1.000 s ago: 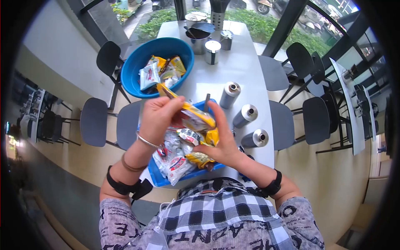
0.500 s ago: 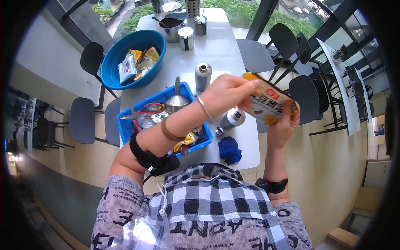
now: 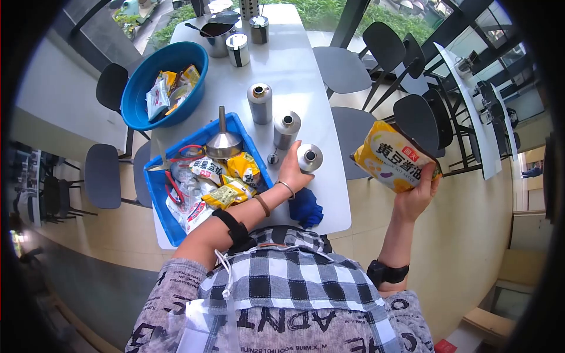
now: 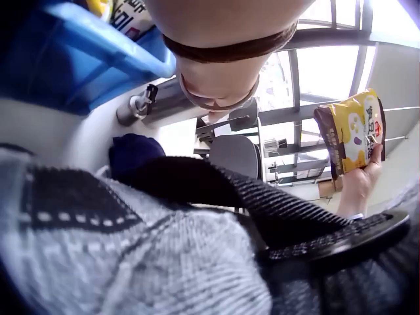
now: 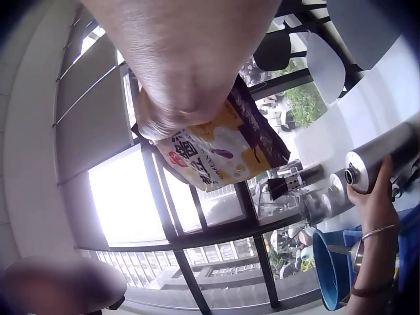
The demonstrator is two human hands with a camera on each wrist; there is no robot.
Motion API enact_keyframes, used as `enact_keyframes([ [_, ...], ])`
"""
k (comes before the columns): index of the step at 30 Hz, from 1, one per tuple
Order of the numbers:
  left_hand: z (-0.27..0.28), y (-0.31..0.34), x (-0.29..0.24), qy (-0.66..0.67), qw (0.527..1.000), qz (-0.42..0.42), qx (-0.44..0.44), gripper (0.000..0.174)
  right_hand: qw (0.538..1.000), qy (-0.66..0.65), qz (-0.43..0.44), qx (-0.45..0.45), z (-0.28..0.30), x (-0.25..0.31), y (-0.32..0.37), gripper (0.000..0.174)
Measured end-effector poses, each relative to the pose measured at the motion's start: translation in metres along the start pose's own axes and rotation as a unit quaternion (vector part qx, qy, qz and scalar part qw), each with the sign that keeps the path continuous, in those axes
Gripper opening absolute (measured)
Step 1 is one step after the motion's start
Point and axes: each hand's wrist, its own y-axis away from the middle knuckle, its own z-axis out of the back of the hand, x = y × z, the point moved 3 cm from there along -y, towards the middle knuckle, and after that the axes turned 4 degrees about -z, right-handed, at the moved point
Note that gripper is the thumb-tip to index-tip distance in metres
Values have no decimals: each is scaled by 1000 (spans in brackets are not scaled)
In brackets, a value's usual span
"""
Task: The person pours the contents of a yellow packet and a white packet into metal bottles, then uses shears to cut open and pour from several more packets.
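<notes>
Pale, smooth floor [image 3: 465, 235] surrounds a glossy white table [image 3: 297, 67] with rounded corners, grey chairs [image 3: 353, 138] beside it. Clock directions are from the middle of the head view.

A round blue plastic tub [image 3: 133, 88] stands on the table at ten o'clock, with crumpled packets inside. At nine o'clock lies a rectangular blue crate [image 3: 253, 145], filled with creased, glossy yellow-and-white packets and red-handled scissors [image 3: 189, 152].

Nearly at three o'clock, the soy sauce packet [image 3: 388, 156] is held up in the air beyond the table edge. It is plump and yellow, with a pale middle, dark Chinese lettering, a red emblem, a purple bean picture and dark brown edging. The right hand [image 3: 413, 197] grips its lower corner between thumb and fingers.

Three brushed-metal bottles, cylindrical with narrow open necks, stand in a slanting row: a far bottle [image 3: 259, 105] toward half past eleven, a middle bottle [image 3: 286, 130] at twelve, and a near bottle [image 3: 309, 158] toward two. The left hand [image 3: 289, 169] has its fingers and thumb curled round the near bottle.

A shiny steel funnel [image 3: 223, 144] rests spout up in the crate, at ten o'clock. Crumpled, soft blue cloth [image 3: 306, 208] lies at five.
</notes>
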Motion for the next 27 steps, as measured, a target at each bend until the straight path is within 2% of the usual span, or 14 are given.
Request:
enact_keyframes([
  [1, -1, -1, 2, 42, 999, -6, -29, 88, 1000, 8, 5, 11, 5, -1, 0, 14],
  [6, 1, -4, -1, 40, 998, -30, -31, 79, 999, 15, -1, 48, 19, -3, 4, 16],
  [8, 5, -6, -8, 29, 998, -40, -33, 76, 996, 49, 25, 74, 23, -5, 2, 17],
  [11, 17, -3, -33, 17, 985, -166, -41, 73, 991, 66, 6, 119, 27, -3, 1, 18],
  [14, 33, 0, -65, 65, 982, -178, -15, 71, 982, 90, 22, 164, 21, 6, 1, 17],
  [18, 48, 7, -99, 58, 976, -209, 23, 71, 973, 77, 20, 215, 22, 12, -3, 15],
  [23, 54, 13, -119, 34, 972, -230, 21, 69, 965, 82, 8, 249, 20, 19, -5, 11],
  [27, 53, 14, -124, 35, 972, -233, 21, 66, 958, 102, 5, 268, 15, 22, -3, 15],
])
